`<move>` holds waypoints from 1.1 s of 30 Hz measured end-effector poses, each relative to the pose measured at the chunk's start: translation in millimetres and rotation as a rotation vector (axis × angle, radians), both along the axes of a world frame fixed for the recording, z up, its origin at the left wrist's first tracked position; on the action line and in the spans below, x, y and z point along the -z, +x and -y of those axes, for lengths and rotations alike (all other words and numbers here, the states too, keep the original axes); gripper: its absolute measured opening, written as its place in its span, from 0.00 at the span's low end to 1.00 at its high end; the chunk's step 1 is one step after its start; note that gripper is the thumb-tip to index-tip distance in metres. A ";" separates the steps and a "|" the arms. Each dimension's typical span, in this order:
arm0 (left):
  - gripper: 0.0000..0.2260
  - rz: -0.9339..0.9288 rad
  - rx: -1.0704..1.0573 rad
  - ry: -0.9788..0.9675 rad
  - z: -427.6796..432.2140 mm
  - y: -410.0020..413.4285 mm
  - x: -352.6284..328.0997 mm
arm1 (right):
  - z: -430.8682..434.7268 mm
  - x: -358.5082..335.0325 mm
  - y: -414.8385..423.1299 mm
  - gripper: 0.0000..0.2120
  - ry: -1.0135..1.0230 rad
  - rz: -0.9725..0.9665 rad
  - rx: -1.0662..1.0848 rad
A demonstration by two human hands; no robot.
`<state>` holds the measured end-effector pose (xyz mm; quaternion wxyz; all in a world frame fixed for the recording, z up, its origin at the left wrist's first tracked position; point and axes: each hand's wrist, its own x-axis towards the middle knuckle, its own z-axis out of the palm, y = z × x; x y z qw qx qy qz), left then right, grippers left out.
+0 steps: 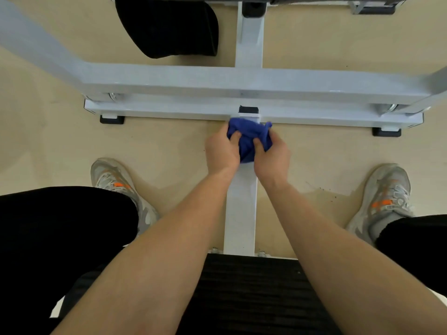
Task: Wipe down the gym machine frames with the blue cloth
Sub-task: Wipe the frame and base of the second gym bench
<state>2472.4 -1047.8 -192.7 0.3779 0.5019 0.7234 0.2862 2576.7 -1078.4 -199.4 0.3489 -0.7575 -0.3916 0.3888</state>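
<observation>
A bunched blue cloth [249, 139] sits over the white centre rail [240, 213] of the gym machine frame, right where the rail meets the low white crossbar [169, 111]. My left hand [221, 151] grips the cloth's left side with curled fingers. My right hand [272, 154] holds its right side, thumb pressed into the fabric. Both forearms reach forward from the bottom of the view. A higher white crossbar [217, 81] runs above the low one.
I am seated on a black ribbed pad [244, 293], with grey-and-orange shoes at left [118, 184] and right [384, 199] on the beige floor. A black padded part [169, 27] hangs at top centre. Black rubber feet [112, 119] sit under the low crossbar.
</observation>
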 end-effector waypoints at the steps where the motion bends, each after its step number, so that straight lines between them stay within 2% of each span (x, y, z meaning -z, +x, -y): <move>1: 0.04 0.023 -0.007 0.022 -8.4 3.9 -5.9 | -10.0 -7.2 0.5 0.05 0.031 -0.030 0.009; 6: 0.07 0.075 0.057 -0.046 -26.5 11.1 2.2 | -39.6 -7.3 4.9 0.15 -0.009 -0.056 -0.121; 12: 0.04 0.026 0.132 -0.062 -15.8 3.5 32.6 | -33.6 24.2 3.2 0.07 -0.037 0.066 -0.125; 18: 0.07 -0.043 0.167 -0.043 0.0 -0.8 41.0 | -12.4 36.4 5.4 0.06 -0.054 0.159 -0.186; 21: 0.05 -0.033 0.118 -0.081 0.5 4.7 34.1 | -3.5 28.3 3.4 0.06 -0.059 0.151 -0.189; 25: 0.07 0.073 0.018 -0.047 -20.3 8.9 20.6 | -32.3 16.6 8.2 0.06 -0.037 0.131 -0.141; 28: 0.05 0.132 -0.029 -0.004 -23.4 8.7 19.8 | -37.9 16.8 11.8 0.13 -0.030 0.126 -0.151; 33: 0.18 0.117 0.001 0.018 -25.3 9.1 28.5 | -32.6 32.5 8.2 0.14 0.019 0.186 -0.141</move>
